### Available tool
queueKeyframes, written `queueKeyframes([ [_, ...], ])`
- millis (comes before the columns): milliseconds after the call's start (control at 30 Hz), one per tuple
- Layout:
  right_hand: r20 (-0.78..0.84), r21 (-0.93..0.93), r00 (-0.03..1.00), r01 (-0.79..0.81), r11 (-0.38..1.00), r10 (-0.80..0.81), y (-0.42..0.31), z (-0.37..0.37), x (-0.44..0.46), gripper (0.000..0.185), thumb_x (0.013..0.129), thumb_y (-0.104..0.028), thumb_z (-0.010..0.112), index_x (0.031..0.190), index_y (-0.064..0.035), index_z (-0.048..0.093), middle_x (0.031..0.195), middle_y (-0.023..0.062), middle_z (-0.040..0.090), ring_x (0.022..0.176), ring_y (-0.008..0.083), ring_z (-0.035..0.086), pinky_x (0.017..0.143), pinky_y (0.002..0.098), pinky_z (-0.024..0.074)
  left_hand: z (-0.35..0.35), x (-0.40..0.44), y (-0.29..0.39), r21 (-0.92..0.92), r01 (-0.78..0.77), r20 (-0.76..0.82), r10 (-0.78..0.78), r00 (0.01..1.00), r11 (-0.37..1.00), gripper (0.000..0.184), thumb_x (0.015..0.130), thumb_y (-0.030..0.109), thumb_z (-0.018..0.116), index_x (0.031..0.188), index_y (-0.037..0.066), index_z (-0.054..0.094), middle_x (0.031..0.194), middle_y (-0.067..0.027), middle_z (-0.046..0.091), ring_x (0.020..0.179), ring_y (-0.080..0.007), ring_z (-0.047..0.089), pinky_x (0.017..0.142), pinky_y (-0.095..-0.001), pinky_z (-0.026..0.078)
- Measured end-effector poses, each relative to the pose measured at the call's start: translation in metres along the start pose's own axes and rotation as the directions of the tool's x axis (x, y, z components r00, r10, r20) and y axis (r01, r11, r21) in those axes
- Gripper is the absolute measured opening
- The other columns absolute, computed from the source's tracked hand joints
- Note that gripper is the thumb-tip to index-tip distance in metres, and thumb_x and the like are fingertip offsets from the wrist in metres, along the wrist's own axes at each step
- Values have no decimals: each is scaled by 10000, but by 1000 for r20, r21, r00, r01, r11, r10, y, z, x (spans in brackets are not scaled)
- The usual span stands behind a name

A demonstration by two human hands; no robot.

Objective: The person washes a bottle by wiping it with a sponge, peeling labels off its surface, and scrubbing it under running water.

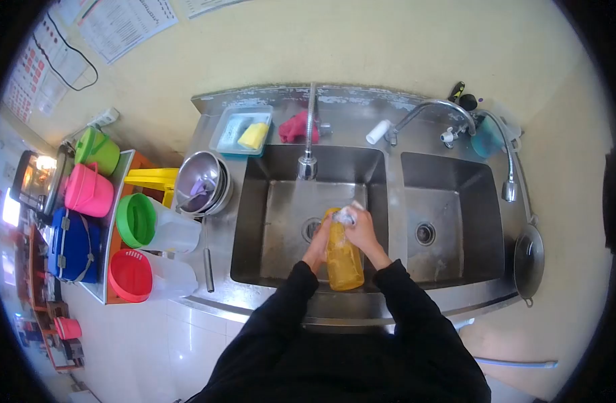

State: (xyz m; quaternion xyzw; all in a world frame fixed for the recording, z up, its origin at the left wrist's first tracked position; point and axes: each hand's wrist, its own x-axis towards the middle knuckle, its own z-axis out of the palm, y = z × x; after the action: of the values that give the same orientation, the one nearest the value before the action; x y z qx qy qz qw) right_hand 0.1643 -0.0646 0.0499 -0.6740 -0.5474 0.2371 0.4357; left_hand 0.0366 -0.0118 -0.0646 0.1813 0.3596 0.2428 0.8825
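Note:
Over the left sink basin (254, 221), I hold a translucent yellow bottle (344, 258) tilted, its top pointing away from me. My left hand (318, 246) is wrapped around its left side, with some fingers hidden behind it. My right hand (363, 232) is closed at the upper right of the bottle, pressing a whitish, foamy wad (343, 216) against its upper part. What the wad is made of cannot be made out. Beyond the hands, a flexible faucet (308, 164) hangs over the same basin.
A second basin (449, 262) with a drain lies to the right, under another faucet (509, 188). Behind are a tray (220, 138) with a yellow sponge (253, 136) and a red cloth (294, 126). Stacked metal bowls (199, 168) and plastic pitchers (167, 228) stand left.

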Motion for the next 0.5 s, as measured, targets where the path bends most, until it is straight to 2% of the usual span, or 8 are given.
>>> queueKeyframes([
  [100, -109, -42, 983, 142, 989, -146, 21, 22, -33, 233, 669, 38, 546, 874, -29, 636, 847, 224, 624, 861, 403, 621, 774, 427, 494, 23, -34, 35, -172, 34, 104, -17, 994, 985, 500, 934, 537, 486, 1183, 109, 556, 1100, -81, 630, 927, -220, 643, 796, -395, 545],
  [133, -26, -30, 980, 196, 980, -197, -2, 11, -41, 247, 664, 43, 539, 877, -32, 640, 834, 216, 627, 815, 401, 622, 736, 431, 496, 25, -32, 39, -142, 10, 83, 1, 997, 990, 501, 928, 530, 504, 1185, 104, 557, 1093, -75, 633, 919, -210, 642, 784, -385, 547],
  [200, 37, 13, 997, 64, 998, -64, -8, 9, -31, 262, 666, 43, 528, 889, -34, 642, 848, 219, 627, 841, 411, 618, 749, 433, 496, 21, -37, 33, -77, -1, 23, 3, 1000, 997, 505, 916, 517, 542, 1190, 92, 558, 1078, -64, 638, 904, -191, 640, 760, -363, 552],
  [267, 66, -17, 997, -46, 999, 47, -9, 3, -12, 264, 670, 38, 517, 890, -34, 643, 872, 219, 627, 860, 425, 612, 753, 435, 494, 1, -22, 14, -43, 35, 54, -32, 998, 998, 525, 909, 537, 539, 1191, 94, 559, 1077, -63, 641, 911, -195, 640, 770, -374, 550],
  [367, -49, -7, 995, 85, 996, -85, -8, 17, -25, 247, 663, 36, 520, 870, -31, 638, 860, 213, 624, 837, 428, 608, 724, 435, 492, 6, -29, 24, -97, 10, 47, -6, 999, 995, 542, 896, 558, 545, 1180, 97, 562, 1035, -60, 649, 883, -192, 645, 750, -375, 554],
  [400, -46, -63, 988, 143, 988, -146, 4, 26, -40, 228, 661, 40, 521, 849, -24, 633, 863, 214, 622, 829, 419, 610, 709, 431, 491, 15, -37, 34, -135, -6, 33, 11, 999, 991, 545, 892, 564, 548, 1174, 98, 564, 1014, -59, 653, 867, -189, 648, 738, -373, 557],
  [500, -42, -52, 997, 59, 997, -61, 16, 30, -44, 208, 669, 32, 522, 836, -22, 633, 847, 223, 619, 818, 398, 617, 711, 400, 493, 32, -58, 39, 44, -47, -43, 49, 998, 998, 525, 903, 555, 535, 1162, 100, 566, 963, -54, 654, 829, -177, 646, 709, -361, 558],
])
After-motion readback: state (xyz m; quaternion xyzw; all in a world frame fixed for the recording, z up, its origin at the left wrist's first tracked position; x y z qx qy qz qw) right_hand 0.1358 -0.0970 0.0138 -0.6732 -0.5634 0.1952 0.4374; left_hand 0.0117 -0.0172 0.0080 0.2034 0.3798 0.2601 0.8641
